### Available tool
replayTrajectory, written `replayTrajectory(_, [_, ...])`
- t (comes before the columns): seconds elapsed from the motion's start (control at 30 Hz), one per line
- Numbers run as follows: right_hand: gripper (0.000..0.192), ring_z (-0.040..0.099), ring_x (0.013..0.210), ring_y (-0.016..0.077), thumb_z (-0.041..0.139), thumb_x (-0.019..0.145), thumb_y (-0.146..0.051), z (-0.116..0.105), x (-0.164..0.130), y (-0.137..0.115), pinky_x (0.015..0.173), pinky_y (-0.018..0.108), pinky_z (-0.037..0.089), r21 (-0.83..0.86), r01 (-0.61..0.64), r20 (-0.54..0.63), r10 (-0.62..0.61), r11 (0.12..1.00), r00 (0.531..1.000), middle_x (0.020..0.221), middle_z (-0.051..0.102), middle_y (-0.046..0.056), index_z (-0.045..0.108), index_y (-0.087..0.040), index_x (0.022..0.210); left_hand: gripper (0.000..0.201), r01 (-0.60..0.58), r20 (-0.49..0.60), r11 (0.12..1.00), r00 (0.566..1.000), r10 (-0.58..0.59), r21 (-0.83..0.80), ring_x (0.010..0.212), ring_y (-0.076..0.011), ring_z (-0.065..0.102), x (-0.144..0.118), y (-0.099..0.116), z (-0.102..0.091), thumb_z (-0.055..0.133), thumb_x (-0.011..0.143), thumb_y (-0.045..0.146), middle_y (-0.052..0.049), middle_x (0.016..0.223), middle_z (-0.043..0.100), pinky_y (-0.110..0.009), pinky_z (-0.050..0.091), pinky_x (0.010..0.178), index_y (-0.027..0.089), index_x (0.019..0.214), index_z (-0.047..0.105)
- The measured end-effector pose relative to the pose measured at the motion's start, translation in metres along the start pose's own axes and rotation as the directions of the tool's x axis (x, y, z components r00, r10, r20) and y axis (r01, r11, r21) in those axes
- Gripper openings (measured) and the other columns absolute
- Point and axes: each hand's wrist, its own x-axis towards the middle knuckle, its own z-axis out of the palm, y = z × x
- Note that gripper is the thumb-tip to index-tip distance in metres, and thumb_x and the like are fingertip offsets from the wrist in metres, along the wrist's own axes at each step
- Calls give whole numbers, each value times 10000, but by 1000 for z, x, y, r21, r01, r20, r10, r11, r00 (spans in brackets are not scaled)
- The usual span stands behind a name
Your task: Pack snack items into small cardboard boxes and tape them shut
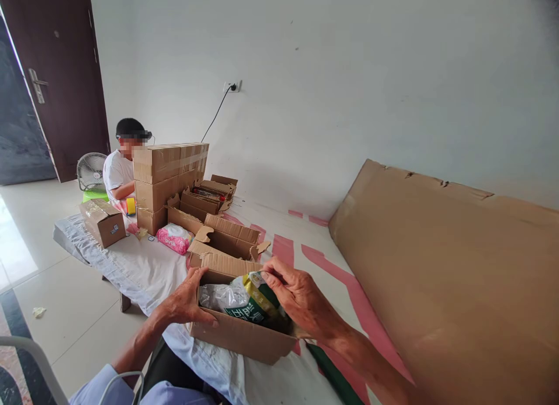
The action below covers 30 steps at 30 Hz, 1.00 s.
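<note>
no text could be read for certain. the green and yellow packet (255, 303) in the open carton (244, 335) carried large white characters on its green part, partly covered by the carton wall and too blurred to make out. the pink packet (174, 238) on the white sheet (144, 271) showed small print that stayed illegible. a small white label (114, 230) sat on the side of the taped carton (102, 221) at the far left, its marks too tiny to read.
</note>
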Motion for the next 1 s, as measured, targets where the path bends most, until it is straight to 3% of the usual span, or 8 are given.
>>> replayTrajectory(0.27, [211,535,671,177,536,1005,-415,-53,50,-44,665,301,440,-14,208,-284,-204,978,937,722,611,-14,555,-259,864,1428,-15,27,999,1000,14,49,1605,-498,356,3,-1,-10,1043,527,611,-208,1697,420,-676,253,1345,247,1729,363])
replayTrajectory(0.37, [182,500,679,157,561,990,-370,-70,67,-54,681,291,423,12,285,-251,-273,958,929,715,582,-30,557,-248,855,1328,-27,-2,994,1000,28,108,1640,-506,317,3,11,-30,1008,587,677,-218,1759,374,-687,283,1333,248,1704,431])
replayTrajectory(0.47, [184,456,681,140,558,981,-347,-75,78,-62,686,285,407,77,350,-194,-330,933,924,723,545,-41,544,-240,832,1041,-77,-170,981,980,108,176,1636,-488,349,7,38,-52,903,759,701,-203,1765,399,-696,314,1316,261,1633,547])
replayTrajectory(0.53, [190,449,692,139,559,982,-341,-74,84,-67,692,286,402,106,378,-160,-359,920,919,729,538,-41,536,-238,824,983,-116,-224,977,962,155,179,1600,-471,423,13,61,-62,886,794,685,-195,1728,470,-688,357,1296,265,1622,560])
replayTrajectory(0.67, [179,468,723,142,575,976,-307,-71,100,-76,700,287,407,158,420,-108,-407,894,907,760,560,-32,534,-236,817,1097,-195,6,979,981,196,-60,1418,-446,624,35,101,-66,945,692,706,-186,1531,679,-608,508,1196,218,1603,578])
replayTrajectory(0.8, [152,499,742,136,585,957,-271,-72,119,-79,712,288,432,190,440,-99,-428,878,898,808,601,-22,552,-225,816,858,-138,199,974,964,174,-181,1114,-387,750,57,111,-55,977,637,677,-135,1190,824,-528,607,1009,156,1289,779])
replayTrajectory(0.9, [158,507,713,134,612,954,-292,-78,124,-72,717,302,447,121,421,-148,-403,899,903,779,618,-25,573,-219,820,727,-61,174,949,978,119,-310,1013,-345,762,61,106,-40,973,648,656,-112,1051,840,-475,619,929,140,1134,813])
replayTrajectory(1.0, [199,565,743,159,671,950,-397,-80,113,-51,748,330,483,53,374,-402,-324,926,857,796,650,-14,602,-228,870,687,-37,46,884,997,66,-467,950,-318,770,58,99,-27,1006,618,609,-122,1021,838,-427,620,872,122,1063,815])
